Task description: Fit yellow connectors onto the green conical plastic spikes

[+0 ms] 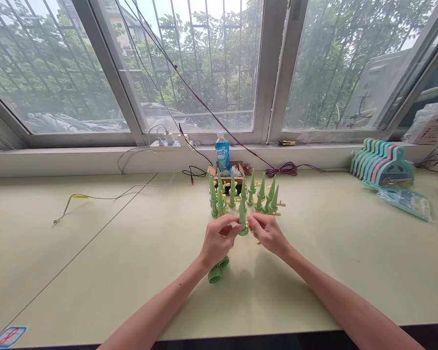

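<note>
My left hand is closed round a green watering spike, which stands point up between my two hands. My right hand pinches at the spike's right side, where a small yellow valve partly shows; its fingers hide most of it. Below the right hand, another yellow piece peeks out. Behind both hands, several more green spikes stand upright with yellow valves sticking out sideways. Under my left wrist lie green threaded spike parts, partly covered by the wrist.
Behind the spikes are a blue bottle and an open cardboard box. Coiled red-and-black wire lies at the back. Pastel plastic pieces stand at the right. A white cable crosses the table's left side.
</note>
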`<state>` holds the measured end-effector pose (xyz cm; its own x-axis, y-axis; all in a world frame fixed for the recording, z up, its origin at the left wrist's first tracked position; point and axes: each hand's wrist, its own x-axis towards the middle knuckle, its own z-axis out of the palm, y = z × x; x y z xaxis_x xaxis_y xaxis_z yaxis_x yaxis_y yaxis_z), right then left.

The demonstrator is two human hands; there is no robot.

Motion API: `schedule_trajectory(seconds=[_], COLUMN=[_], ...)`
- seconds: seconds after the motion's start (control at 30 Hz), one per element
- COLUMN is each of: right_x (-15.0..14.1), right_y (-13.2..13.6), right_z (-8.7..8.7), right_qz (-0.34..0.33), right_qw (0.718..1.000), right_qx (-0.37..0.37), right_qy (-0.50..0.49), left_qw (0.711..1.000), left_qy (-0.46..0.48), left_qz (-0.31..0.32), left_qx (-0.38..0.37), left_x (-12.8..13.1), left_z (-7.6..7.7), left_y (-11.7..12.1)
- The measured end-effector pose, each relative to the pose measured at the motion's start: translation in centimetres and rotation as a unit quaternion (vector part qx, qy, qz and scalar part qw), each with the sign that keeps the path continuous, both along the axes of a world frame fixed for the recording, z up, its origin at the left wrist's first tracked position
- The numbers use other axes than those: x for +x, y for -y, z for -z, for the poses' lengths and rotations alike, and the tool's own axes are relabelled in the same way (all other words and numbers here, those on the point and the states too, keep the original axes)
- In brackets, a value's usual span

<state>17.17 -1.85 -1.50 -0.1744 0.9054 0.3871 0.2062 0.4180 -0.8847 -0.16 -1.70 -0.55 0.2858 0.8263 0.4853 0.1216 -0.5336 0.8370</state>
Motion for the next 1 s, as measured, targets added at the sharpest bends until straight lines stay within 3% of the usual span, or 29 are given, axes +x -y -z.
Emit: schedule_trajectory(seconds=[0.13,0.33,0.7,1.0], right_x=[-0.1,-0.1,-0.4,-0.4], right_y=[-0.2,-0.5,0.0,0.4], right_z=[0.1,0.4,-0.8,-0.9], right_qz=[-0.032,-0.055,-0.109,-0.112], right_qw=[0.997,0.992,0.97,0.973], right_qx=[-0.054,-0.084,-0.154,-0.14], right_qy=[-0.034,-0.077,-0.15,-0.147], left_qw=[0.988,0.98,0.993,0.997], left_qy=[-0.071,-0.088,-0.06,-0.038], left_qz=[-0.02,-0.027,-0.058,-0.06], left_qx=[0.138,0.178,0.083,0.003], left_x=[-0.2,-0.2,0.2,0.2], left_z=[0.2,0.5,0.2,0.2], left_y=[-0.2,-0.3,0.3,0.3])
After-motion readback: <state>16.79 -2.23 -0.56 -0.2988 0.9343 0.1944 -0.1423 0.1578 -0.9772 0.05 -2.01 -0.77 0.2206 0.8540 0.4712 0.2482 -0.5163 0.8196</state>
